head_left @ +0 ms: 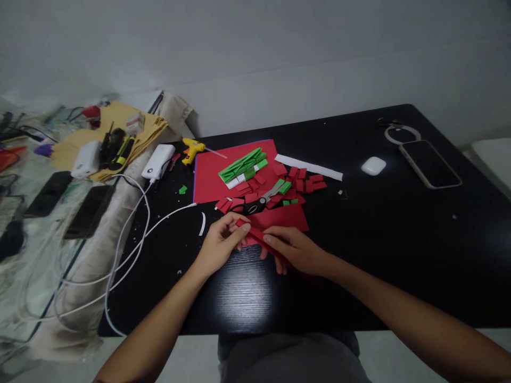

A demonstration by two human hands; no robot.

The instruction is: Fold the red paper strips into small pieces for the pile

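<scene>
Between my two hands is a narrow folded strip of red paper [257,234], held above the near part of the black table. My left hand [224,236] pinches its far-left end between thumb and fingers. Lower along the strip, my right hand [293,247] grips it, thumb on top and fingers beneath. Just beyond lie a red paper sheet [285,217], scissors [265,199] and a heap of small folded red pieces [309,183]. Green folded paper strips [243,166] rest on a larger red sheet [205,178].
A yellow glue gun [192,150] lies at the back left, near a white power bank [158,161] with a white cable [147,213]. A white paper strip [309,166], an earbud case [373,166] and a phone [430,164] are to the right. Cluttered items cover the left surface.
</scene>
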